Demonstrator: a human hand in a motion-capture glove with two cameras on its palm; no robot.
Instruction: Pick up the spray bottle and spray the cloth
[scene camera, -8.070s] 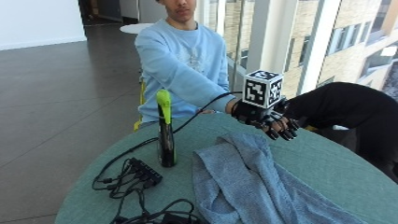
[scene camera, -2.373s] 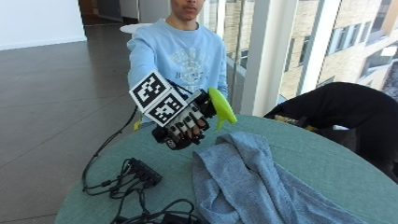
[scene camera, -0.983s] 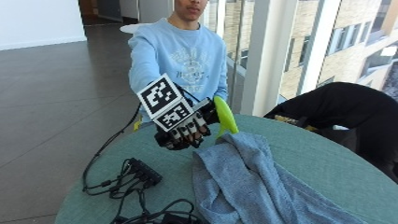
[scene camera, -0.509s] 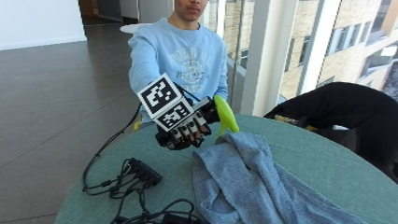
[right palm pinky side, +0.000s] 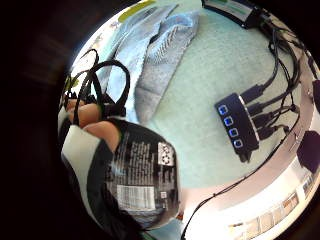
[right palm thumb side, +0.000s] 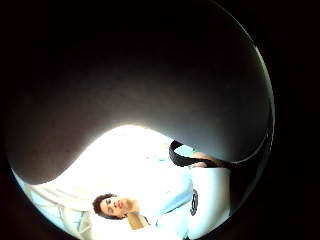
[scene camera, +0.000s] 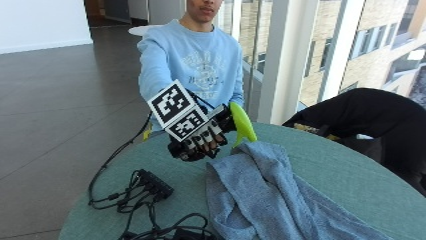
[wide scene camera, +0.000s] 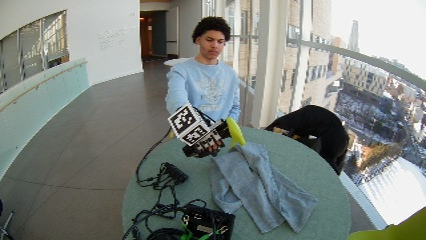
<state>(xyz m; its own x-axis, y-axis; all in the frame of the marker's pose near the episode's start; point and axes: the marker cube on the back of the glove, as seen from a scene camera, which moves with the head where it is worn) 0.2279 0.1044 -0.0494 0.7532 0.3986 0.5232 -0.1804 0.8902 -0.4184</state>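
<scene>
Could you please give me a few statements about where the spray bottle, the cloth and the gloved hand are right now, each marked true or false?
1. The right hand grips the spray bottle above the table. True.
2. The spray bottle stands on the table beside the cable hub. False: it is lifted off the table, in the gloved hand.
3. The cloth lies spread on the table, below and in front of the bottle's yellow-green spray head. True.
4. The cloth is folded into a neat square. False: it lies rumpled in a long loose strip.
5. A black cable hub lies on the table, to the side of the cloth. True.
</scene>
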